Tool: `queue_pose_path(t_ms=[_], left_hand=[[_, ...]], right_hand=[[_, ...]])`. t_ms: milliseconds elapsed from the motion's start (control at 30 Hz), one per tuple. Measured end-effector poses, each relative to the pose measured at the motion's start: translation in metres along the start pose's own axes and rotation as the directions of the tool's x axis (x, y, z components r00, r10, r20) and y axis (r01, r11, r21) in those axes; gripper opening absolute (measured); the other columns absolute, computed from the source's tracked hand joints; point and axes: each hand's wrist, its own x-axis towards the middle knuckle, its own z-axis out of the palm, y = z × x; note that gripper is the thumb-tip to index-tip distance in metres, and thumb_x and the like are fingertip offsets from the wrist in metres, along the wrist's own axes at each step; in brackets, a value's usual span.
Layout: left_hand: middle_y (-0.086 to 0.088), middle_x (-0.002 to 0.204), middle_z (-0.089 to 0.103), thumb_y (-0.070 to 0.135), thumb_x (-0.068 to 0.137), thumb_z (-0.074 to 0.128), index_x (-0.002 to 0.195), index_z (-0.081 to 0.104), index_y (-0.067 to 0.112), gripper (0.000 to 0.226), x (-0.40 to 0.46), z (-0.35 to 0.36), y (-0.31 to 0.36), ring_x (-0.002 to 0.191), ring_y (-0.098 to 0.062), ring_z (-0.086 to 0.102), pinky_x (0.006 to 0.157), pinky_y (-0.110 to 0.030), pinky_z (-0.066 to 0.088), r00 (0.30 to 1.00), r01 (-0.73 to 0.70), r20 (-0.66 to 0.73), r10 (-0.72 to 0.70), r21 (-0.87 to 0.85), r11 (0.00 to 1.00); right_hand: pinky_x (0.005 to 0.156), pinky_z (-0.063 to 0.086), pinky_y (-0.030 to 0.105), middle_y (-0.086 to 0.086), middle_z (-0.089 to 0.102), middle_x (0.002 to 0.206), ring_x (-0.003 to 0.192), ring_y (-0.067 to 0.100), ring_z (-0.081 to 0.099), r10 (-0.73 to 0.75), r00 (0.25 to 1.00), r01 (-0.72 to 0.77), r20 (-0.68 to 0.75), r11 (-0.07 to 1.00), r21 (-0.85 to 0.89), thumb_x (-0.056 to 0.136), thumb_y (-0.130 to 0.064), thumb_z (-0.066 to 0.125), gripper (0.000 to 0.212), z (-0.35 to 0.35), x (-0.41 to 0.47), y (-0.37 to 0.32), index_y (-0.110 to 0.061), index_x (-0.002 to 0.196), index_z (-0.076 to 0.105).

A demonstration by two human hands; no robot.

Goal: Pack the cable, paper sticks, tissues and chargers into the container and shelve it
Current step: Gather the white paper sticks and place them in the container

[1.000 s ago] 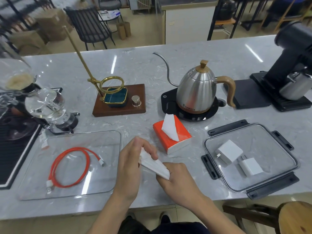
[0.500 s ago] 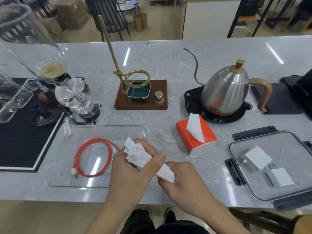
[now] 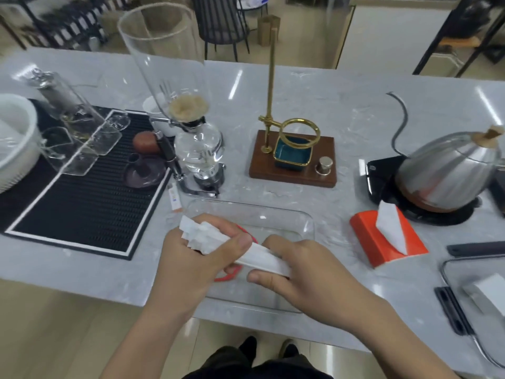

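Two hands meet over the clear container, which sits on the desk near its front edge. The left hand is curled round the upper end of a bundle of white paper sticks, thumb laid across it, while the right hand pinches the lower end between thumb and fingers; the bundle slants down from left to right, above the container. The red cable lies in the container, but the hands cover most of it and only short red arcs show. Right of the container stands the orange tissue box with a white sheet sticking up. Further right, the container's lid is cut off by the frame edge, and a white charger on it is blurred and only partly visible.
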Motion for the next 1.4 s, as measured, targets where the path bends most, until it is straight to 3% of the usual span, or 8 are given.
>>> queue_pose_path(t_ms=[233, 300, 500, 600, 767, 967, 1167, 1400], left_hand=[[-0.002, 0.073, 0.072, 0.042, 0.066, 0.081, 0.079, 0.078, 0.027, 0.020, 0.025, -0.053, -0.004, 0.056, -0.037, 0.061, 0.044, -0.043, 0.051, 0.995, -0.010, 0.101, -0.026, 0.341, 0.940], [0.010, 0.082, 0.075, 0.044, 0.074, 0.076, 0.086, 0.079, 0.034, 0.017, 0.030, -0.066, -0.009, 0.064, -0.020, 0.068, 0.058, -0.041, 0.055, 0.975, -0.111, 0.221, 0.010, 0.451, 0.886], [0.005, 0.082, 0.071, 0.053, 0.092, 0.055, 0.103, 0.071, 0.034, 0.027, 0.050, -0.073, -0.021, 0.075, -0.006, 0.062, 0.071, -0.037, 0.050, 0.728, -0.489, 0.647, -0.228, 0.723, 0.488], [0.004, 0.078, 0.069, 0.049, 0.091, 0.060, 0.104, 0.072, 0.036, 0.022, 0.054, -0.070, -0.029, 0.074, -0.008, 0.060, 0.073, -0.038, 0.050, 0.654, -0.494, 0.657, -0.375, 0.746, 0.446], [0.000, 0.054, 0.043, 0.040, 0.089, 0.066, 0.053, 0.043, 0.028, 0.044, 0.057, -0.064, -0.043, 0.054, -0.012, 0.041, 0.060, -0.036, 0.041, 0.606, -0.501, 0.641, -0.471, 0.768, 0.399], [0.006, 0.054, 0.043, 0.040, 0.084, 0.071, 0.088, 0.069, 0.026, 0.015, 0.060, -0.065, -0.057, 0.053, -0.007, 0.040, 0.050, -0.027, 0.027, 0.587, -0.528, 0.652, -0.480, 0.758, 0.384], [0.004, 0.053, 0.046, 0.042, 0.079, 0.072, 0.078, 0.070, 0.018, 0.025, 0.061, -0.067, -0.063, 0.051, -0.003, 0.036, 0.049, -0.030, 0.025, 0.548, -0.602, 0.662, -0.511, 0.736, 0.310], [0.004, 0.049, 0.045, 0.033, 0.081, 0.074, 0.069, 0.070, 0.015, 0.022, 0.062, -0.065, -0.063, 0.049, -0.004, 0.037, 0.057, -0.027, 0.034, 0.547, -0.568, 0.641, -0.539, 0.757, 0.323]], right_hand=[[0.062, 0.043, 0.036, 0.002, 0.063, 0.080, 0.075, 0.024, 0.060, 0.069, 0.977, -0.036, 0.201, 0.986, -0.165, 0.091, -0.065, 0.042, 0.032, 0.012, 0.026, 0.006, -0.034, 0.097, 0.045], [0.066, 0.046, 0.037, -0.001, 0.059, 0.079, 0.076, 0.022, 0.060, 0.109, 0.960, -0.063, 0.260, 0.982, -0.178, 0.092, -0.063, 0.043, 0.034, 0.018, 0.031, 0.008, -0.032, 0.102, 0.049], [0.071, 0.045, 0.036, -0.002, 0.060, 0.085, 0.080, 0.019, 0.056, 0.185, 0.895, -0.099, 0.405, 0.970, -0.223, 0.094, -0.059, 0.046, 0.035, 0.036, 0.039, 0.013, -0.027, 0.108, 0.054], [0.070, 0.042, 0.035, -0.008, 0.053, 0.079, 0.078, 0.016, 0.050, 0.209, 0.867, -0.117, 0.452, 0.968, -0.223, 0.092, -0.060, 0.048, 0.029, 0.047, 0.041, 0.017, -0.032, 0.100, 0.051], [0.067, 0.034, 0.029, -0.016, 0.045, 0.070, 0.075, 0.010, 0.045, 0.256, 0.826, -0.178, 0.502, 0.964, -0.198, 0.092, -0.058, 0.051, 0.029, 0.065, 0.044, 0.022, -0.031, 0.101, 0.055], [0.070, 0.043, 0.031, -0.007, 0.059, 0.087, 0.076, 0.014, 0.052, 0.231, 0.807, -0.198, 0.544, 0.973, -0.120, 0.092, -0.054, 0.055, 0.035, 0.071, 0.047, 0.020, -0.021, 0.101, 0.062], [0.079, 0.051, 0.044, 0.004, 0.072, 0.092, 0.083, 0.021, 0.064, 0.253, 0.799, -0.254, 0.545, 0.964, -0.075, 0.094, -0.044, 0.055, 0.032, 0.070, 0.049, 0.015, -0.018, 0.104, 0.070], [0.078, 0.050, 0.025, -0.003, 0.076, 0.094, 0.082, 0.009, 0.065, 0.308, 0.839, -0.310, 0.449, 0.948, -0.071, 0.089, -0.025, 0.063, 0.017, 0.072, 0.044, 0.017, -0.021, 0.099, 0.076]])
